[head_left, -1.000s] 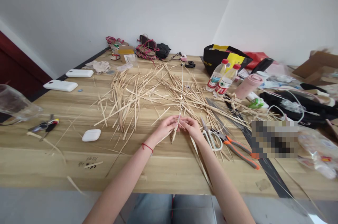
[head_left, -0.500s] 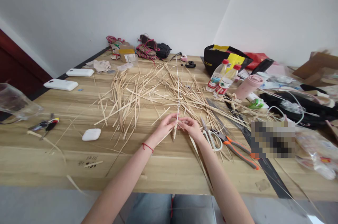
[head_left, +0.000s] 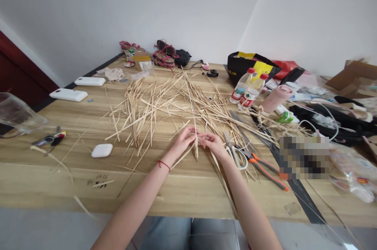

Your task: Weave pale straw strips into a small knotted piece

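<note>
My left hand is closed on the upper end of a small woven straw piece, whose pointed end hangs down over the table. My right hand pinches at the same piece from the other side, fingertips close to the left ones. A long thin pale wire rises out of the piece and leans away toward the back. One loose straw strip trails from the piece beside my left wrist, and another strip hangs under my right forearm. The exact fingertip contact is too small to make out.
Scattered straw strips cover the table's middle. Right of my right hand lie scissors and orange-handled pliers. Two bottles, a pink tumbler and a black-yellow bag stand farther back. A white case lies left.
The wire's far end has swung to the left. The woven piece has turned slightly, its lower tip shifting a little right and downward. Both hands stay in nearly the same place.
</note>
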Demonstrator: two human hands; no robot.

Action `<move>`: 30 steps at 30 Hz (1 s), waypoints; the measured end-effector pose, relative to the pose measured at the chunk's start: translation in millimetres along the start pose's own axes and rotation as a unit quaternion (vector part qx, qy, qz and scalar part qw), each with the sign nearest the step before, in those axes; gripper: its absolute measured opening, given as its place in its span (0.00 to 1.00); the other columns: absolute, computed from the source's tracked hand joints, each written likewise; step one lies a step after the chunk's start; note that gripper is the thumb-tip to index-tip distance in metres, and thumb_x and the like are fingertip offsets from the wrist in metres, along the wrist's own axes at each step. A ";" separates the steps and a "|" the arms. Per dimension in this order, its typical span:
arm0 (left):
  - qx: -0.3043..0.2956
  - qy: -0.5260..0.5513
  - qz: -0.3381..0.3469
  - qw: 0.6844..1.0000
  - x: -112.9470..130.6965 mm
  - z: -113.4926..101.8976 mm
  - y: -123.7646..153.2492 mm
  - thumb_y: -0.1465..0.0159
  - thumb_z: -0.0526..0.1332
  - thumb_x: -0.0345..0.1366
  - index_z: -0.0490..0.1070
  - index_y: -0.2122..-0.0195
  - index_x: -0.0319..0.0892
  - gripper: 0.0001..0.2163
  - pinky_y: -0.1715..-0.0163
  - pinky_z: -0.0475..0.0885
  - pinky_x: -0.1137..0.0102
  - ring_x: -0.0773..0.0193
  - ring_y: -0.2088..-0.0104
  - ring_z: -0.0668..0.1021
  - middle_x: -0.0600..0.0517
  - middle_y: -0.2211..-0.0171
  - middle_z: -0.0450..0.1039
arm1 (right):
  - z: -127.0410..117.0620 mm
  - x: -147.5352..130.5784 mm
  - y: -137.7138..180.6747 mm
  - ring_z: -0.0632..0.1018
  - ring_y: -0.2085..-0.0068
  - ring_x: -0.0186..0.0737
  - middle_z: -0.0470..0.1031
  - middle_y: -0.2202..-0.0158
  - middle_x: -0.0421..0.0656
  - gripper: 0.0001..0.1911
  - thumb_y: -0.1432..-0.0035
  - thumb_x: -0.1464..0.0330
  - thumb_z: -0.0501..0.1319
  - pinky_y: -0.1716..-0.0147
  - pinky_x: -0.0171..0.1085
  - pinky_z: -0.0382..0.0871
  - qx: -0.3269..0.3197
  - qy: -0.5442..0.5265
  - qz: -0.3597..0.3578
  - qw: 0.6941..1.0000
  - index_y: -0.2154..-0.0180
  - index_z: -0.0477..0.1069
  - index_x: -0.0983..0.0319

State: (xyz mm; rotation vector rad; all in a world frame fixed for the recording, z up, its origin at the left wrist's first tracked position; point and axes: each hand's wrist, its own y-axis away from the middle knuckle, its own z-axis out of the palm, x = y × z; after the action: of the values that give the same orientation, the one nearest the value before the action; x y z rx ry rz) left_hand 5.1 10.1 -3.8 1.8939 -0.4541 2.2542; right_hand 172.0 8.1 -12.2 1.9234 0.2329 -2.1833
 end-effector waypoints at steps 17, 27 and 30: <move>0.074 -0.042 0.027 0.996 -10.1 -0.7 -6.8 0.43 0.60 0.39 0.64 0.61 0.42 0.11 0.60 0.68 0.69 0.62 0.57 0.71 0.50 0.59 0.67 | 2.0 -2.8 5.7 0.62 0.81 0.27 0.66 0.80 0.34 0.21 0.56 0.60 0.68 0.81 0.29 0.53 -0.025 0.019 0.019 0.999 0.60 0.71 0.62; 0.096 -0.024 0.014 0.995 -9.5 -0.1 -5.5 0.43 0.60 0.40 0.62 0.59 0.43 0.13 0.65 0.68 0.70 0.66 0.65 0.72 0.52 0.64 0.66 | 2.7 3.7 4.6 0.65 0.80 0.29 0.67 0.80 0.35 0.20 0.55 0.60 0.68 0.79 0.31 0.58 -0.038 0.031 0.015 0.999 0.60 0.69 0.61; 0.100 -0.022 0.020 0.995 -11.6 -0.8 -6.8 0.43 0.61 0.39 0.62 0.59 0.43 0.13 0.67 0.68 0.71 0.66 0.66 0.72 0.53 0.65 0.66 | 2.7 4.8 3.9 0.63 0.80 0.28 0.64 0.81 0.34 0.20 0.54 0.59 0.67 0.81 0.30 0.55 -0.029 0.034 0.015 0.999 0.60 0.69 0.62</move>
State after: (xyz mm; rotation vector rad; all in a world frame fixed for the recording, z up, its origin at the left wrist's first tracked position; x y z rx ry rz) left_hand 8.6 17.6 -14.4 2.0504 -0.2845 2.3662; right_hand 169.8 3.3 -16.6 1.9593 0.2745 -2.0712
